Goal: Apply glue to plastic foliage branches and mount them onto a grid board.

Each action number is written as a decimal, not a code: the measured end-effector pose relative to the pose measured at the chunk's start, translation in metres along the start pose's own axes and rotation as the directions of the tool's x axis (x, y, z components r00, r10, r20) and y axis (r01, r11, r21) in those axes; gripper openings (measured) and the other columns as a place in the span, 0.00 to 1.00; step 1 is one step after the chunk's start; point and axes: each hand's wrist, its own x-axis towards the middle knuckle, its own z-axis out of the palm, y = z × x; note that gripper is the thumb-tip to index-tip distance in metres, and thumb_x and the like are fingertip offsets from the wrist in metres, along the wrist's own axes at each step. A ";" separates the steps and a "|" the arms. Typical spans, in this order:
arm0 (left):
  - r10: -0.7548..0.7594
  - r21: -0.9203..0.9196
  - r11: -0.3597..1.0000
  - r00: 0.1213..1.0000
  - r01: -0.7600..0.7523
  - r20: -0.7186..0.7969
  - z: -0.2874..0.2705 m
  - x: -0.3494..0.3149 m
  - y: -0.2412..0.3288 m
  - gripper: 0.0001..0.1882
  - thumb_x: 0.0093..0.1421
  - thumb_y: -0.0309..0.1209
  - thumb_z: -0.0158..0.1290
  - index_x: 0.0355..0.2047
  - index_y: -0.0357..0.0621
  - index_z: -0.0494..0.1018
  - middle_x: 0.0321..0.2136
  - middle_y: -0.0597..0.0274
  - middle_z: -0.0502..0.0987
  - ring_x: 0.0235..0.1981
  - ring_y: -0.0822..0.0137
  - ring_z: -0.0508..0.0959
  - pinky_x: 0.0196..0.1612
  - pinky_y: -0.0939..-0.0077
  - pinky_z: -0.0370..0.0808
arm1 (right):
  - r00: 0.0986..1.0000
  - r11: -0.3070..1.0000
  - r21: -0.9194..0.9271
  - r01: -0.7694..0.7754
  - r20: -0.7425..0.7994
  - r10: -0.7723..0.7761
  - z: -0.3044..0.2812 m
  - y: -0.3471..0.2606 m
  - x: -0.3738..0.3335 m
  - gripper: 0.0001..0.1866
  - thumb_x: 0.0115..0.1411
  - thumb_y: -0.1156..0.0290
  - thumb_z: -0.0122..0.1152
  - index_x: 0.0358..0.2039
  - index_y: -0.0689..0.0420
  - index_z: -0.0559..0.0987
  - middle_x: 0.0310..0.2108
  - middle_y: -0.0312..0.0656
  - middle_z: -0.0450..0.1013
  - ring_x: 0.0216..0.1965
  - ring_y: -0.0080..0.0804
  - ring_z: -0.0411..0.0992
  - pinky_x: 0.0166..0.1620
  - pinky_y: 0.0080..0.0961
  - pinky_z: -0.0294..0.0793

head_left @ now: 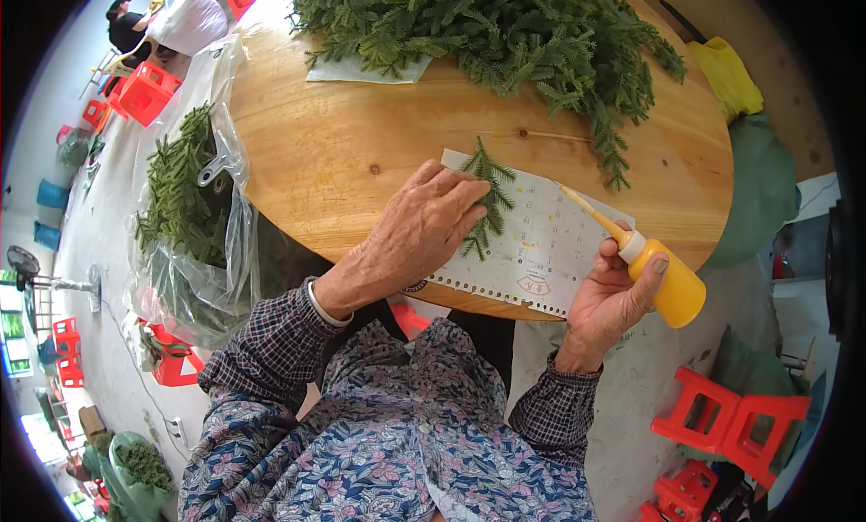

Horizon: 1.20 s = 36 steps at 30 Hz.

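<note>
My left hand [419, 222] is closed on a small green fir sprig [492, 193], its fingertips hidden behind the knuckles. The sprig lies over a white calendar sheet [532, 242] with punched holes along its near edge and a few yellow spots on it. In my right hand [609, 296] is a yellow squeeze bottle [672, 292], tilted, its long thin nozzle pointing up and left over the sheet's far edge. The nozzle tip is apart from the sprig. A large heap of green fir sprigs [505, 35] covers the far side of the wooden table [316, 152].
A clear plastic bag [194, 283] of greenery hangs at the table's left edge. Red plastic stools [731, 423] stand at the lower right, more at the far left. A yellow cloth [729, 75] lies beyond the table's right side. Another person [129, 30] is at the far left.
</note>
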 end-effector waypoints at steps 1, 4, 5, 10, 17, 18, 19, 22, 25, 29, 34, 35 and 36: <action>-0.020 0.021 1.000 1.000 0.020 0.008 0.001 0.000 0.002 0.07 0.57 0.26 0.55 0.34 0.37 0.77 0.44 0.57 0.73 0.40 0.59 0.71 0.45 0.68 0.71 | 1.000 1.000 0.004 0.004 -0.001 -0.004 0.001 0.000 0.000 0.24 0.59 0.54 0.61 0.43 0.65 0.72 0.36 0.50 0.77 0.24 0.24 0.74 0.21 0.08 0.68; -0.061 0.064 0.996 0.998 0.060 0.021 0.000 0.001 0.004 0.07 0.57 0.27 0.55 0.34 0.37 0.77 0.45 0.57 0.73 0.40 0.58 0.70 0.46 0.67 0.70 | 1.000 1.000 0.014 0.013 -0.001 -0.013 0.002 -0.001 -0.001 0.24 0.59 0.55 0.62 0.43 0.65 0.73 0.36 0.50 0.77 0.24 0.24 0.74 0.21 0.08 0.68; -0.039 0.089 0.995 0.999 0.039 -0.001 -0.002 0.003 0.005 0.07 0.57 0.27 0.56 0.34 0.37 0.77 0.47 0.56 0.72 0.42 0.58 0.70 0.47 0.67 0.70 | 1.000 1.000 0.014 0.009 0.000 -0.009 0.002 0.000 -0.001 0.24 0.59 0.55 0.62 0.43 0.65 0.73 0.36 0.50 0.77 0.24 0.24 0.74 0.21 0.08 0.69; 0.047 0.182 0.983 0.996 -0.033 -0.072 -0.007 0.005 0.006 0.07 0.57 0.28 0.56 0.33 0.36 0.77 0.51 0.55 0.70 0.49 0.57 0.70 0.52 0.67 0.68 | 1.000 1.000 0.012 0.001 0.010 -0.001 0.002 -0.001 -0.002 0.24 0.59 0.55 0.62 0.43 0.64 0.73 0.36 0.51 0.77 0.24 0.24 0.74 0.21 0.09 0.69; 0.119 0.253 0.962 0.990 -0.097 -0.072 0.000 -0.001 -0.004 0.09 0.57 0.28 0.56 0.36 0.36 0.76 0.54 0.55 0.68 0.56 0.56 0.67 0.56 0.67 0.66 | 1.000 1.000 0.014 0.008 0.030 -0.008 0.005 -0.001 -0.004 0.23 0.59 0.55 0.62 0.43 0.64 0.72 0.35 0.51 0.77 0.24 0.25 0.74 0.21 0.09 0.70; 0.129 0.265 0.958 0.989 -0.106 -0.071 0.001 -0.002 -0.005 0.09 0.57 0.28 0.56 0.36 0.36 0.75 0.55 0.55 0.68 0.57 0.56 0.67 0.56 0.67 0.66 | 0.999 1.000 0.016 0.011 0.035 -0.012 0.005 -0.001 -0.004 0.23 0.59 0.56 0.62 0.43 0.63 0.72 0.35 0.51 0.77 0.24 0.25 0.74 0.21 0.09 0.70; 0.128 0.265 0.959 0.989 -0.105 -0.073 0.002 -0.003 -0.006 0.09 0.57 0.28 0.56 0.36 0.36 0.75 0.55 0.55 0.68 0.57 0.56 0.67 0.56 0.67 0.66 | 0.999 1.000 0.015 0.012 0.037 -0.012 0.005 -0.001 -0.004 0.23 0.59 0.56 0.62 0.43 0.63 0.72 0.35 0.51 0.77 0.24 0.25 0.74 0.21 0.09 0.70; 0.118 0.180 0.978 0.990 -0.102 -0.080 0.006 -0.004 -0.011 0.09 0.58 0.30 0.54 0.36 0.36 0.74 0.51 0.55 0.70 0.55 0.56 0.68 0.54 0.67 0.68 | 0.999 1.000 0.007 0.017 0.033 -0.017 0.005 0.000 -0.004 0.23 0.59 0.56 0.62 0.44 0.63 0.72 0.35 0.51 0.77 0.24 0.25 0.75 0.21 0.10 0.70; 0.123 0.152 0.982 0.989 -0.109 -0.087 0.007 -0.004 -0.013 0.10 0.59 0.30 0.54 0.36 0.36 0.73 0.49 0.54 0.70 0.52 0.56 0.69 0.52 0.67 0.69 | 0.999 1.000 0.013 0.013 0.046 -0.013 0.004 0.000 -0.005 0.22 0.60 0.56 0.62 0.44 0.62 0.72 0.35 0.51 0.77 0.24 0.25 0.75 0.22 0.10 0.70; 0.155 0.150 0.979 0.983 -0.140 -0.098 0.007 -0.004 -0.013 0.09 0.59 0.30 0.53 0.36 0.36 0.73 0.48 0.53 0.71 0.49 0.55 0.71 0.51 0.67 0.70 | 0.997 0.999 0.037 -0.001 0.077 -0.001 0.002 0.000 -0.007 0.21 0.60 0.58 0.62 0.44 0.61 0.71 0.36 0.52 0.76 0.26 0.26 0.75 0.24 0.10 0.70; 0.153 0.097 0.985 0.986 -0.146 -0.066 0.003 -0.006 -0.008 0.09 0.59 0.29 0.54 0.37 0.37 0.73 0.47 0.53 0.71 0.44 0.57 0.72 0.48 0.68 0.71 | 0.997 0.999 0.046 -0.004 0.074 0.001 0.000 0.000 -0.007 0.21 0.60 0.57 0.62 0.44 0.61 0.72 0.36 0.52 0.76 0.27 0.26 0.75 0.25 0.10 0.71; 0.139 0.082 0.988 0.987 -0.133 -0.081 0.002 -0.006 -0.007 0.09 0.59 0.29 0.54 0.37 0.37 0.74 0.46 0.53 0.71 0.44 0.58 0.72 0.48 0.68 0.71 | 0.997 0.999 0.051 -0.007 0.074 0.003 -0.001 0.000 -0.007 0.21 0.60 0.57 0.62 0.44 0.61 0.72 0.37 0.52 0.76 0.27 0.26 0.75 0.25 0.10 0.71; 0.126 0.066 0.991 0.987 -0.120 -0.096 0.002 -0.006 -0.006 0.09 0.58 0.28 0.54 0.38 0.37 0.74 0.46 0.53 0.71 0.43 0.58 0.72 0.47 0.68 0.71 | 0.997 0.998 0.056 -0.010 0.075 0.005 -0.001 0.000 -0.006 0.21 0.60 0.57 0.62 0.44 0.61 0.72 0.37 0.52 0.76 0.27 0.26 0.75 0.25 0.10 0.71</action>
